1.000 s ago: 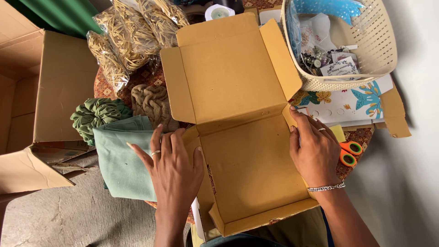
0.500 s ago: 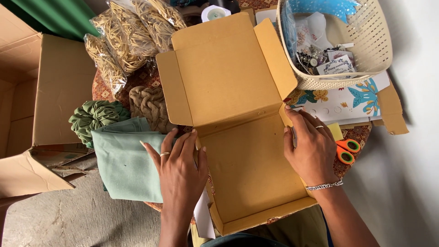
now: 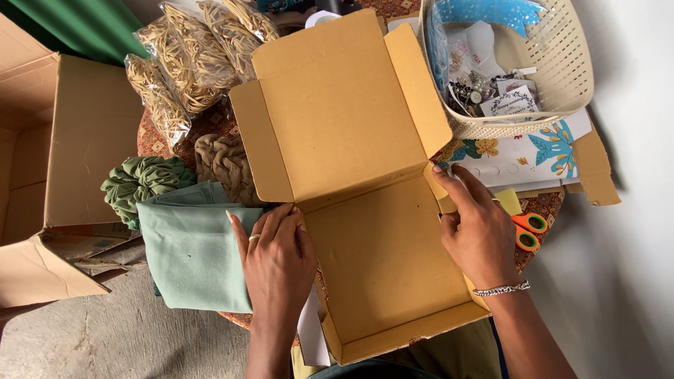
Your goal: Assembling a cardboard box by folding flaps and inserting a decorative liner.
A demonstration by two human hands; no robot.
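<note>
Left hand: flat, fingers spread, pressing the left wall of the open cardboard mailer box, at table centre. Right hand: pinching the right side flap. Risk: flap may buckle; folded green cloth, just beside, may snag.

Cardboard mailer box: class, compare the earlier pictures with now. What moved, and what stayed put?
The left hand slid along the left wall toward the fold of the cardboard mailer box. The right hand kept pressing the right wall. Nothing was let go. The lid remains open; green cloth and basket unchanged.
</note>
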